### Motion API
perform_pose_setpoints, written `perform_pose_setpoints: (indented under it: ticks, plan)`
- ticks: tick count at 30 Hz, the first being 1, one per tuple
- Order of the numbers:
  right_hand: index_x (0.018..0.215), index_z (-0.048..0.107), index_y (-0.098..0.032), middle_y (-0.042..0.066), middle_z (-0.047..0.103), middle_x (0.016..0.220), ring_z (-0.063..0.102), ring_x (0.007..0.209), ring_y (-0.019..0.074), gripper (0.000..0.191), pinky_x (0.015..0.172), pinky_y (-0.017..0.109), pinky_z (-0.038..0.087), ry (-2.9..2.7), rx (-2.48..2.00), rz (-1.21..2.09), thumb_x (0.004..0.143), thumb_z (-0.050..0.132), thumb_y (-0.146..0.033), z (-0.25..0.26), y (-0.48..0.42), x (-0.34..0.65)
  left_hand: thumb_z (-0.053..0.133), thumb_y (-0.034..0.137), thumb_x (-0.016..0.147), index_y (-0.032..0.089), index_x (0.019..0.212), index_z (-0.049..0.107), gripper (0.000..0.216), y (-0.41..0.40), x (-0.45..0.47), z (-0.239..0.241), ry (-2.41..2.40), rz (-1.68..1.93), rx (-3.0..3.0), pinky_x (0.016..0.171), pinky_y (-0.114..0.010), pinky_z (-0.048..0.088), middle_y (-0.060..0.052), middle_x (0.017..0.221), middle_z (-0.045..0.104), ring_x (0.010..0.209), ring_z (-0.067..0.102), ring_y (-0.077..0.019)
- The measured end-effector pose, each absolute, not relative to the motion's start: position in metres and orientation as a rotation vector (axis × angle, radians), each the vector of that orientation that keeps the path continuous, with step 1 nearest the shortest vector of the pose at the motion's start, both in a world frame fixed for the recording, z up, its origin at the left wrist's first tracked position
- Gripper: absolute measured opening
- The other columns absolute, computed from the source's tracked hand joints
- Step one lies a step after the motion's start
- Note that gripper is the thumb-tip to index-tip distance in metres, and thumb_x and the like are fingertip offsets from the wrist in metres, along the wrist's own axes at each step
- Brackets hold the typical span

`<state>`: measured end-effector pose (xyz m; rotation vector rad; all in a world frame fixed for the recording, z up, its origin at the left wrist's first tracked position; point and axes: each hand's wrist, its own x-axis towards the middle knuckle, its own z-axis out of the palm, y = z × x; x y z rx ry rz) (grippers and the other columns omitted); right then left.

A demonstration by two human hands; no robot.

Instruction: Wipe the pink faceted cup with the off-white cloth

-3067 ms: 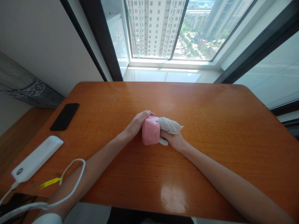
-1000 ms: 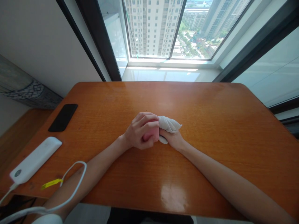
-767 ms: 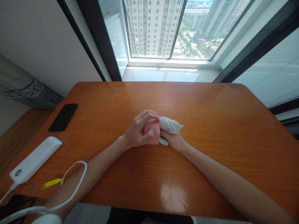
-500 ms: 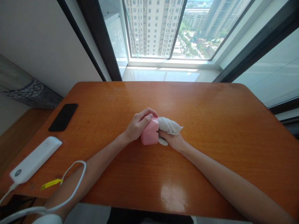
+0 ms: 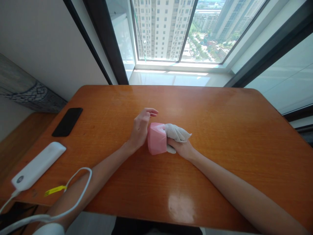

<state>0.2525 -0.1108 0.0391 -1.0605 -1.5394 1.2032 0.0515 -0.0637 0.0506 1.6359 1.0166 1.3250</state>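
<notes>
A pink faceted container (image 5: 156, 138) is in the middle of the table, tipped with its open side apparently toward my right hand. A light grey cloth (image 5: 177, 133) bunches against that side and over my right hand (image 5: 181, 147). My right fingers are closed on the cloth, and their tips are hidden by it and the container. I cannot tell how far the cloth reaches inside. Just left of the container, my left hand (image 5: 141, 127) is raised with its fingers loosely bent and apart, holding nothing. Its palm side is close to the pink wall; whether it touches is unclear.
On the left of the wooden table (image 5: 220, 130) lie a black phone (image 5: 67, 122) and a white oblong device (image 5: 39, 165) with a cable. A white cable (image 5: 85, 189) with a yellow tag (image 5: 55, 190) loops across my left forearm. A window (image 5: 176, 32) stands beyond the far edge.
My left hand has let go of the pink container and lifted off to the left, its fingers opening. The container has turned slightly. My right hand stays on the cloth.
</notes>
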Motion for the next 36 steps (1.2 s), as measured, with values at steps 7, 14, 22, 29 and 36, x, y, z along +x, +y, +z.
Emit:
perform_pose_setpoints:
  ticks: [7, 14, 22, 29, 36]
  plan:
    - [0.093, 0.074, -0.027, 0.001, 0.078, 0.096, 0.070, 0.092, 0.0248, 0.015, 0.092, 0.041, 0.061, -1.522, -1.057, 1.193, 0.087, 0.072, -0.040, 0.040, -0.110, 0.253, 0.073, 0.068, 0.089, 0.035, 0.110, 0.078, 0.039, -0.057, 0.027, 0.019, 0.340, 1.168, 2.485, 0.119, -0.069, 0.050, -0.010, 0.123, 0.081, 0.128, 0.073, -0.0393]
    - [0.088, 0.068, -0.027, 0.001, 0.072, 0.090, 0.064, 0.087, 0.0237, 0.013, 0.084, 0.039, 0.061, -1.483, -1.141, 1.162, 0.083, 0.071, -0.039, 0.039, -0.109, 0.254, 0.071, 0.037, 0.089, 0.027, 0.130, 0.067, 0.042, -0.063, 0.042, 0.032, 0.427, 1.308, 2.460, 0.105, -0.056, 0.061, -0.015, 0.133, 0.075, 0.121, 0.073, -0.0351]
    - [0.071, 0.059, -0.025, -0.001, 0.059, 0.073, 0.052, 0.072, 0.0187, 0.027, 0.068, 0.034, 0.051, -1.523, -1.161, 1.174, 0.083, 0.073, -0.044, 0.044, -0.113, 0.252, 0.053, 0.043, 0.106, 0.021, 0.115, 0.070, 0.029, -0.068, 0.049, 0.052, 0.708, 1.018, 1.776, 0.093, -0.039, 0.055, -0.007, 0.109, 0.074, 0.100, 0.070, -0.0250]
    - [0.074, 0.060, -0.026, 0.000, 0.063, 0.076, 0.056, 0.073, 0.0199, 0.025, 0.071, 0.036, 0.053, -1.532, -1.149, 1.190, 0.086, 0.072, -0.044, 0.039, -0.114, 0.254, 0.055, 0.052, 0.103, 0.020, 0.103, 0.073, 0.037, -0.059, 0.051, 0.059, 0.845, 0.852, 1.544, 0.081, -0.032, 0.048, -0.003, 0.097, 0.071, 0.087, 0.061, -0.0205]
    - [0.073, 0.062, -0.028, 0.001, 0.064, 0.075, 0.066, 0.089, 0.0270, 0.021, 0.083, 0.040, 0.059, -1.604, -1.116, 1.156, 0.088, 0.070, -0.040, 0.038, -0.113, 0.256, 0.043, 0.045, 0.108, 0.019, 0.093, 0.074, 0.044, -0.060, 0.056, 0.048, 1.028, 1.026, 1.513, 0.095, -0.038, 0.055, -0.008, 0.100, 0.078, 0.098, 0.071, -0.0249]
